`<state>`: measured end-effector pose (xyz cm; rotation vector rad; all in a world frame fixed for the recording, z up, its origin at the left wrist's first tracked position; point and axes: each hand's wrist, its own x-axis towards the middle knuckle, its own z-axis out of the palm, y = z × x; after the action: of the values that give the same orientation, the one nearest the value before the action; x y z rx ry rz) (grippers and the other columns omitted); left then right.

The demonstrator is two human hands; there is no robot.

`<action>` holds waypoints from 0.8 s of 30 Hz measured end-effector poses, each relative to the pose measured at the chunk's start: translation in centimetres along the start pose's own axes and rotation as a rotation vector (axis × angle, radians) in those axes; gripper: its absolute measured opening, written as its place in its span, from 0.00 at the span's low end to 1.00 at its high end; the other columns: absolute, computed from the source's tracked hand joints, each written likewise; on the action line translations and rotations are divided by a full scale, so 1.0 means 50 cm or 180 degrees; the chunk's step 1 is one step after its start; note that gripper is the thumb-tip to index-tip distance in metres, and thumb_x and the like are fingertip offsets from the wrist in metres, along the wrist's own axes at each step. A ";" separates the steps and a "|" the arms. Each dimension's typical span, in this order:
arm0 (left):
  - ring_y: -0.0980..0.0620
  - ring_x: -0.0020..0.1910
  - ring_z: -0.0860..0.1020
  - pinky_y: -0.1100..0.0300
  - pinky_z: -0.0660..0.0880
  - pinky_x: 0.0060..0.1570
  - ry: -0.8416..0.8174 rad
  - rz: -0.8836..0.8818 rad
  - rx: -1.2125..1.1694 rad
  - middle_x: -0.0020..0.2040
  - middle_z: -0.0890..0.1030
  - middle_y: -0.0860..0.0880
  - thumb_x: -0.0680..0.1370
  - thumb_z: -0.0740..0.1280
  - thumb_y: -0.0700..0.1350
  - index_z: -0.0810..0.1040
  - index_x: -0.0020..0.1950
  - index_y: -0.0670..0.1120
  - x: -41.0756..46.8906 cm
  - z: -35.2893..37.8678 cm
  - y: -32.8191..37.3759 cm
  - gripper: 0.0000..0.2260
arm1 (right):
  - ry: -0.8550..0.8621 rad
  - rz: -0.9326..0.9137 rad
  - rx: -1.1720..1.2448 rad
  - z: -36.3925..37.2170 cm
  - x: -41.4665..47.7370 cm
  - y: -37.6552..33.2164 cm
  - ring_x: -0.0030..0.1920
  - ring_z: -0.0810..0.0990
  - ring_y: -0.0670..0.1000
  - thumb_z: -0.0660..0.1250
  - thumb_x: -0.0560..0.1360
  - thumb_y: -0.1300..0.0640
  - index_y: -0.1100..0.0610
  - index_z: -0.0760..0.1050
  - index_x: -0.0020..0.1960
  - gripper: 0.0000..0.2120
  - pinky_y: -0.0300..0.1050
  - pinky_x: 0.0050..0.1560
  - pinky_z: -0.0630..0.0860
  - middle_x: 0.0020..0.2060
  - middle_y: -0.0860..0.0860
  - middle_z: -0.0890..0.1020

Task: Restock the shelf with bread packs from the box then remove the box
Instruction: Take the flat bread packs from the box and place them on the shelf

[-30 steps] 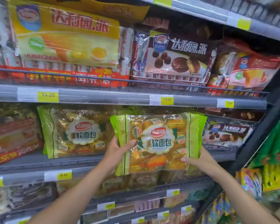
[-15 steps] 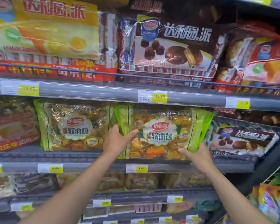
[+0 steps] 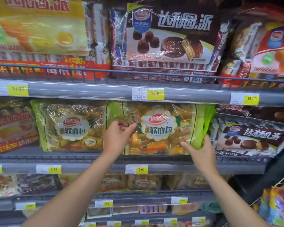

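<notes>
A green-edged clear bread pack stands upright on the middle shelf, under the 15.80 price tag. My left hand grips its left edge, thumb across the front. My right hand holds its lower right corner, with the thumb on the front and the fingers behind the green edge. A second bread pack of the same kind stands just to its left on that shelf. The box is out of view.
Chocolate pie packs and yellow pie packs fill the shelf above behind a wire rail. A brown pie pack lies right of the held pack, red packs at far left. Lower shelves hold more bread packs.
The bread pack has gone from in front of the shelves up and in onto the middle shelf, beside the other pack. Both hands have stayed on it, and the view has moved closer.
</notes>
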<state>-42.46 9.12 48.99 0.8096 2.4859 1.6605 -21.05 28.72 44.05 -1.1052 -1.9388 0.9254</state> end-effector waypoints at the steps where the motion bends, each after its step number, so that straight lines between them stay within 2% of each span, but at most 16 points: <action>1: 0.54 0.30 0.83 0.46 0.83 0.39 0.0003 0.0044 0.0036 0.41 0.82 0.52 0.75 0.72 0.61 0.74 0.48 0.50 0.006 0.002 0.006 0.16 | -0.0024 -0.0025 0.0053 0.000 0.008 0.001 0.80 0.57 0.55 0.76 0.69 0.37 0.56 0.50 0.83 0.55 0.57 0.77 0.58 0.81 0.52 0.57; 6: 0.51 0.34 0.83 0.52 0.80 0.35 0.0112 0.0182 0.0298 0.39 0.82 0.55 0.76 0.71 0.61 0.74 0.47 0.51 0.024 0.023 0.013 0.15 | -0.0038 -0.0092 0.0006 0.007 0.046 0.007 0.79 0.59 0.56 0.76 0.69 0.37 0.57 0.51 0.82 0.54 0.58 0.77 0.60 0.81 0.53 0.59; 10: 0.51 0.32 0.83 0.48 0.81 0.35 0.0173 0.0226 0.0305 0.39 0.82 0.56 0.75 0.70 0.64 0.72 0.44 0.54 0.034 0.044 -0.003 0.15 | -0.0031 -0.0069 -0.0065 0.016 0.059 0.005 0.76 0.66 0.57 0.74 0.63 0.29 0.56 0.57 0.79 0.56 0.62 0.73 0.67 0.77 0.53 0.67; 13: 0.50 0.32 0.82 0.47 0.80 0.34 0.0138 0.0175 0.0286 0.39 0.82 0.55 0.75 0.71 0.62 0.71 0.44 0.54 0.038 0.052 -0.009 0.15 | -0.0014 -0.0039 -0.0095 0.018 0.070 0.011 0.67 0.74 0.54 0.78 0.65 0.37 0.54 0.65 0.73 0.44 0.55 0.66 0.73 0.67 0.51 0.76; 15: 0.49 0.33 0.82 0.50 0.79 0.33 0.0036 0.0144 0.0313 0.37 0.82 0.52 0.75 0.72 0.60 0.72 0.44 0.52 0.030 0.059 -0.019 0.15 | -0.0019 -0.0059 -0.0205 0.021 0.073 0.023 0.60 0.77 0.52 0.78 0.64 0.35 0.53 0.70 0.67 0.40 0.50 0.58 0.75 0.59 0.48 0.79; 17: 0.49 0.34 0.81 0.59 0.74 0.30 -0.0089 0.0106 0.0327 0.36 0.82 0.50 0.75 0.73 0.58 0.73 0.44 0.48 0.016 0.066 -0.034 0.16 | -0.0009 -0.0109 -0.0372 0.025 0.070 0.043 0.56 0.79 0.52 0.78 0.62 0.33 0.55 0.73 0.64 0.39 0.49 0.55 0.77 0.53 0.47 0.78; 19: 0.49 0.35 0.81 0.65 0.69 0.28 -0.0149 0.0088 0.0280 0.37 0.82 0.49 0.76 0.73 0.56 0.74 0.44 0.46 0.006 0.073 -0.047 0.15 | 0.0007 -0.0080 -0.0549 0.025 0.064 0.050 0.54 0.76 0.52 0.80 0.66 0.42 0.58 0.72 0.64 0.35 0.50 0.53 0.75 0.51 0.48 0.74; 21: 0.48 0.36 0.81 0.64 0.72 0.28 -0.0149 0.0119 0.0194 0.38 0.82 0.48 0.76 0.72 0.56 0.75 0.46 0.45 0.005 0.075 -0.050 0.15 | 0.0058 -0.0066 -0.0732 0.026 0.063 0.051 0.53 0.75 0.53 0.80 0.67 0.44 0.59 0.71 0.63 0.33 0.51 0.51 0.75 0.50 0.50 0.74; 24: 0.45 0.37 0.81 0.52 0.77 0.34 -0.0113 0.0212 0.0107 0.38 0.82 0.46 0.76 0.73 0.55 0.76 0.45 0.43 0.015 0.073 -0.034 0.15 | 0.0146 -0.0082 -0.0893 0.025 0.067 0.038 0.55 0.78 0.58 0.79 0.67 0.42 0.57 0.70 0.63 0.33 0.52 0.49 0.76 0.50 0.49 0.75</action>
<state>-42.62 12.07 46.13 0.9268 2.4961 1.6133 -22.66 32.16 42.58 -1.2435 -2.0833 0.6203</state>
